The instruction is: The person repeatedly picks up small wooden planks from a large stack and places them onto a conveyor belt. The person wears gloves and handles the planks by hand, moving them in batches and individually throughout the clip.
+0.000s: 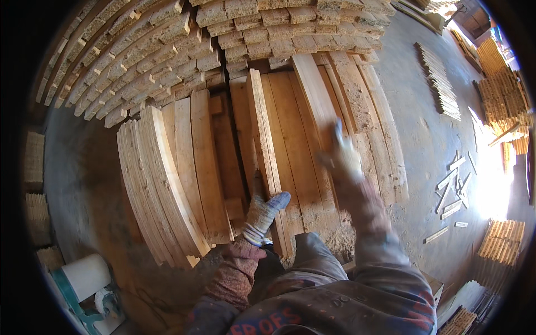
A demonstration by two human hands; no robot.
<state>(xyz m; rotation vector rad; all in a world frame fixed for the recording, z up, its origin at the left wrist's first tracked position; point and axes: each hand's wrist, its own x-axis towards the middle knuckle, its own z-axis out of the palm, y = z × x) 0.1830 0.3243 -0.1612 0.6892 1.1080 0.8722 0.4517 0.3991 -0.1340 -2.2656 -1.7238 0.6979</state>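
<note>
My left hand, in a grey glove with a blue thumb, is closed round the near part of a long wooden board. That board stands on its narrow edge, over other boards lying flat. Further right, my gloved right hand is smeared by motion beside a pale flat plank; whether it touches the plank I cannot tell. Between my hands lie flat brown boards, side by side. Left of my left hand, several boards lean together on edge.
Tall stacks of rough-edged planks rise on the far side. Sawdust has gathered near my legs. On the concrete floor to the right are scattered wood offcuts and a low row of slats. A white and green machine stands lower left.
</note>
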